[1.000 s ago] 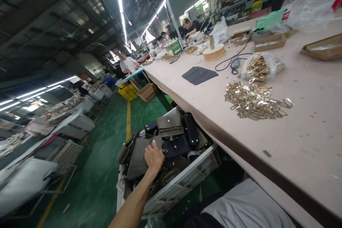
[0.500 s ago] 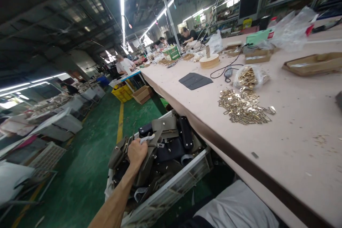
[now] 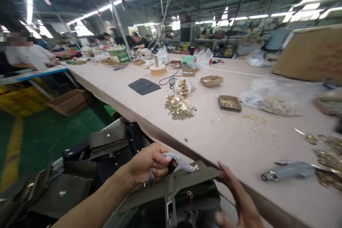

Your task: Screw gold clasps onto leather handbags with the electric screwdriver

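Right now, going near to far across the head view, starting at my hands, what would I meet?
Olive bag at your left hand, pile of gold metal pieces, dark sheet, round tan roll, green carton.

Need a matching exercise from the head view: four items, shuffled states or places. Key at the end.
Column 1
1. left hand
2. right hand
3. central heap of small metal pieces
4. flat sheet on the table

Column 2
A. gold-coloured
B. at the right end of the olive bag, thumb and fingers apart
C. dark grey
D. closed on a pale strip

Pairs: 1-D, 2-B, 3-A, 4-C
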Available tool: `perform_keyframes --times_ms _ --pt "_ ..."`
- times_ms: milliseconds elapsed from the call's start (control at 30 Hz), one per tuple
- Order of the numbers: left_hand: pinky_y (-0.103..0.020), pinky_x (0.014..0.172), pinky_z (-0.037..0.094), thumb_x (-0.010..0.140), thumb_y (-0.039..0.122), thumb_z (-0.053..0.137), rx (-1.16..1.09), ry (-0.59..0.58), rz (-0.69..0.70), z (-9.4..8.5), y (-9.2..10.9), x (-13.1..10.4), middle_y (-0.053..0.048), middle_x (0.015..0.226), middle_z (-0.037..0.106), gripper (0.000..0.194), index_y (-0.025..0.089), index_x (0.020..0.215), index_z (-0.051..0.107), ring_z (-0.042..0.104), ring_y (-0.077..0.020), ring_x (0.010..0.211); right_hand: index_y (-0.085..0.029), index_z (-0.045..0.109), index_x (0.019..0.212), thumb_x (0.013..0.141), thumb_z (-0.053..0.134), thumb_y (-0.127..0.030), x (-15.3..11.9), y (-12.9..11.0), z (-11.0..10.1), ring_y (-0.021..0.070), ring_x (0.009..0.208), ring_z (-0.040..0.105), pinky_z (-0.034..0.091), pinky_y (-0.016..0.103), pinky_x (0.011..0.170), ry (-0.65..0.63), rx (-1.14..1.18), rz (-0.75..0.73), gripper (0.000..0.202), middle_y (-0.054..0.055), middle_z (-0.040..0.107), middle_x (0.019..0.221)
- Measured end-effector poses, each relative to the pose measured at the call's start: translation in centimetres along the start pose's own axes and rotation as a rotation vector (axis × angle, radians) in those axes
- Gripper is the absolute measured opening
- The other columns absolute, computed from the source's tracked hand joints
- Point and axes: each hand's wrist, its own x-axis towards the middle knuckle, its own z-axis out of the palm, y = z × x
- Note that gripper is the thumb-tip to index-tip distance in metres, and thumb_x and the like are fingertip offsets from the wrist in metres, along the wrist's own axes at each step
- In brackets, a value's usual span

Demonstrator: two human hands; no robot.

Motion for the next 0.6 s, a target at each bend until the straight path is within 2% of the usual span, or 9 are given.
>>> perform_keyframes --times_ms 33,133,233,333,467,600 --pt "-0.02 0.039 0.016 0.08 0.018 0.065 -0.014 -0.07 -0.06 0.7 -0.4 1.8 0.01 0.042 0.025 0.016 0.006 0.087 0.073 0.014 -0.0052 0.038 -0.03 0.062 0.137 0.064 0.082 -0.064 -0.5 0.3 0.2 0.0375 0.111 0.065 0.056 0.047 0.093 -0.004 -0.029 0.011 0.083 0.012 0.068 0.121" --pt "-0.019 0.038 0.019 0.079 0.014 0.062 -0.051 -0.222 -0.248 2.4 -2.2 6.9 0.01 0.042 0.023 0.017 0.003 0.085 0.073 0.011 -0.0065 0.041 -0.025 0.066 0.131 0.08 0.073 -0.057 -2.0 2.0 0.1 0.0282 0.081 0.071 0.06 0.036 0.07 -0.035 -0.079 0.176 0.06 0.01 0.074 0.096" --pt "-0.017 0.039 0.02 0.08 0.014 0.059 -0.087 -0.36 -0.42 3.4 -3.5 10.7 0.009 0.043 0.022 0.019 0.001 0.082 0.072 0.01 -0.0076 0.042 -0.023 0.077 0.109 0.08 0.071 -0.058 -4.1 3.5 -1.2 0.0303 0.088 0.07 0.059 0.037 0.076 0.01 -0.147 0.252 0.046 0.01 0.074 0.096" --pt "-0.016 0.039 0.021 0.084 0.019 0.056 -0.105 -0.438 -0.514 4.3 -3.7 13.1 0.009 0.046 0.022 0.027 -0.003 0.085 0.072 0.011 -0.0081 0.045 -0.024 0.08 0.092 0.08 0.07 -0.06 -6.0 3.1 -2.7 0.0322 0.093 0.069 0.058 0.037 0.082 0.1 -0.208 0.277 0.039 0.01 0.074 0.094" --pt "-0.016 0.038 0.021 0.088 0.025 0.053 -0.045 -0.42 -0.506 5.5 -3.7 15.2 0.01 0.048 0.018 0.029 0.0 0.086 0.07 0.011 -0.0083 0.044 -0.024 0.078 0.083 0.081 0.068 -0.062 -6.3 1.4 -4.5 0.0304 0.084 0.068 0.057 0.034 0.075 0.174 -0.105 0.364 0.039 0.007 0.072 0.083" --pt "-0.015 0.041 0.019 0.086 0.025 0.052 0.221 -0.243 -0.406 6.2 -4.7 17.4 0.008 0.05 0.028 0.025 0.007 0.074 0.065 0.019 -0.0067 0.043 -0.022 0.078 0.103 0.081 0.069 -0.063 -5.0 1.4 -5.3 0.033 0.095 0.069 0.057 0.037 0.082 0.104 0.116 0.461 0.047 0.008 0.075 0.096"
